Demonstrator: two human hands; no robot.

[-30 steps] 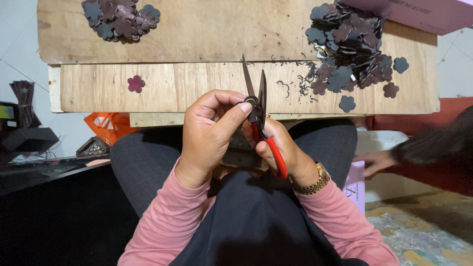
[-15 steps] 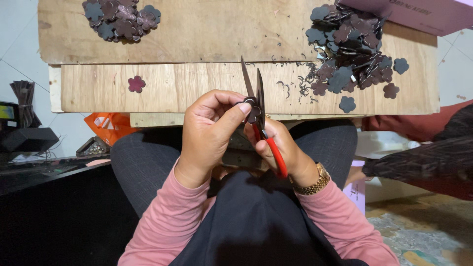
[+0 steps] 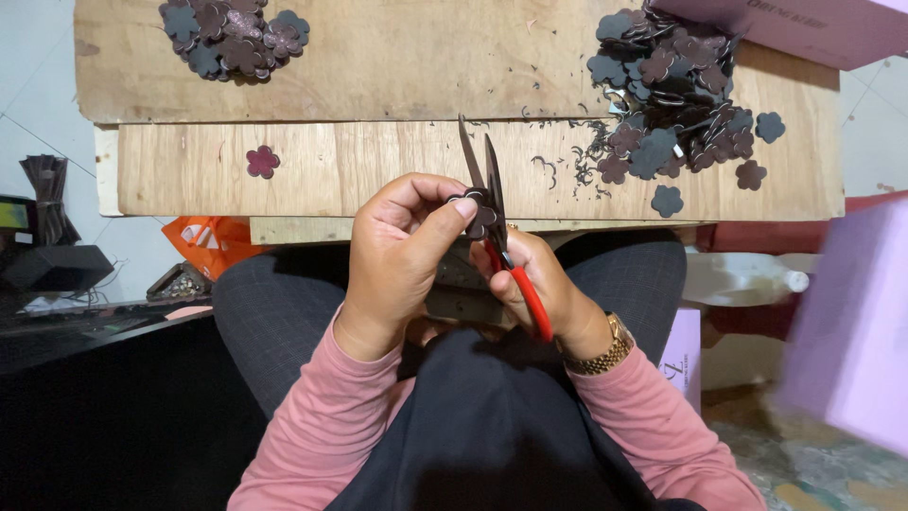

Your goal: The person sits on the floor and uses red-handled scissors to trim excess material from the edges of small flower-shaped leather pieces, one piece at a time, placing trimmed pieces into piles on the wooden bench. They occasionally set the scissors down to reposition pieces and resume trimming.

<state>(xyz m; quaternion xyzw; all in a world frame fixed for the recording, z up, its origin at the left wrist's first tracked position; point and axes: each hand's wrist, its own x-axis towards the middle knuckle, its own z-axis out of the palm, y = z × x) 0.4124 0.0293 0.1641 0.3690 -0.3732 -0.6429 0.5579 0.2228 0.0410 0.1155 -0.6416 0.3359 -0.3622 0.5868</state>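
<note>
My left hand (image 3: 402,251) pinches a small dark flower-shaped leather piece (image 3: 478,213) between thumb and fingers, just in front of the wooden board's near edge. My right hand (image 3: 539,284) grips red-handled scissors (image 3: 492,213); the blades point away from me and are slightly apart, right against the piece. Both hands hover over my lap, close together and touching around the piece.
The wooden board (image 3: 378,161) carries a pile of dark flower cut-outs (image 3: 676,85) at the far right, a smaller pile (image 3: 232,38) at the far left and one maroon flower (image 3: 262,162). A blurred pink box (image 3: 856,331) is at the right edge. An orange bag (image 3: 208,241) lies below the board.
A pink box has come into view at the right, where another person's sleeve was before. My hands and the scissors have hardly moved.
</note>
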